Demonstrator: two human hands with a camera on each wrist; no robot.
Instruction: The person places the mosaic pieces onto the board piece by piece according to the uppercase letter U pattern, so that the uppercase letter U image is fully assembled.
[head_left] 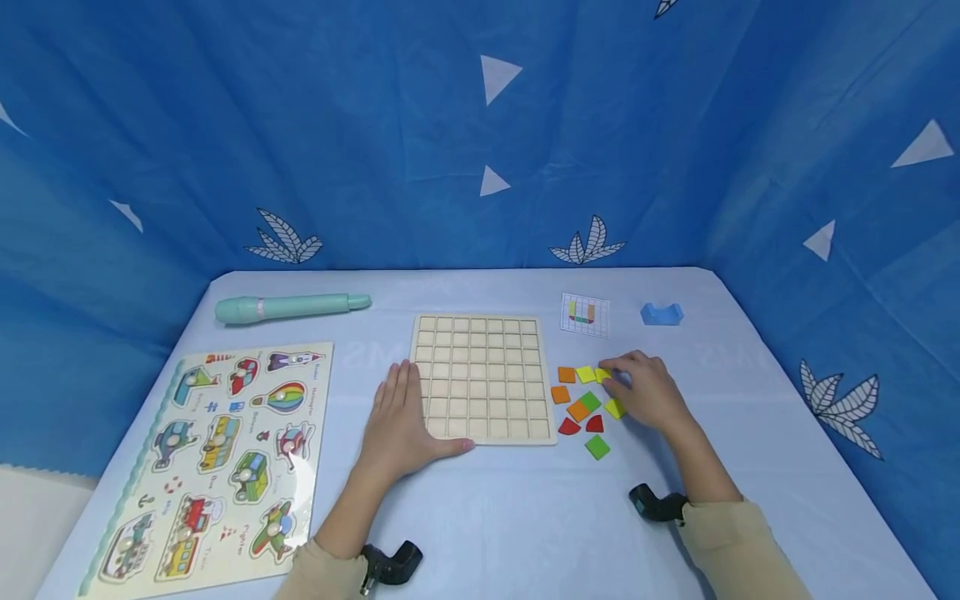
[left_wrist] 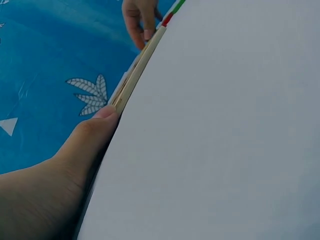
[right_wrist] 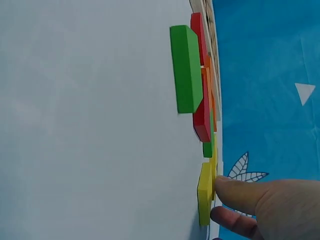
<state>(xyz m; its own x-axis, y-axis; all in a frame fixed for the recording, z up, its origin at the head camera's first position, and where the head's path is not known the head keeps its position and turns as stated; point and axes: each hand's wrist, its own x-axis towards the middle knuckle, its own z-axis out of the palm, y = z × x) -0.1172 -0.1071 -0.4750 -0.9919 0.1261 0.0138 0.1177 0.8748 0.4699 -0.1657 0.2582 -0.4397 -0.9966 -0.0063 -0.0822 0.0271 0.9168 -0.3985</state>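
A wooden grid board (head_left: 483,379) lies flat on the table. My left hand (head_left: 397,425) rests at its lower left corner, fingers straight along the left side and the thumb at the near edge; the left wrist view shows the thumb (left_wrist: 92,130) against that edge. To the right of the board, my right hand (head_left: 648,392) pinches a yellow square tile (head_left: 602,375) between thumb and finger. Around it lie another yellow tile (head_left: 585,375), an orange tile (head_left: 566,375), a green tile (head_left: 597,447) and red quarter-round pieces (head_left: 569,427). The right wrist view partly hides the fingertips.
A printed pattern card (head_left: 585,315) lies beyond the tiles, with a blue holder (head_left: 662,314) to its right. At the left are a picture puzzle board (head_left: 202,467) and a mint-green microphone-shaped object (head_left: 292,307). Blue curtain (head_left: 465,133) encloses the table's back and sides.
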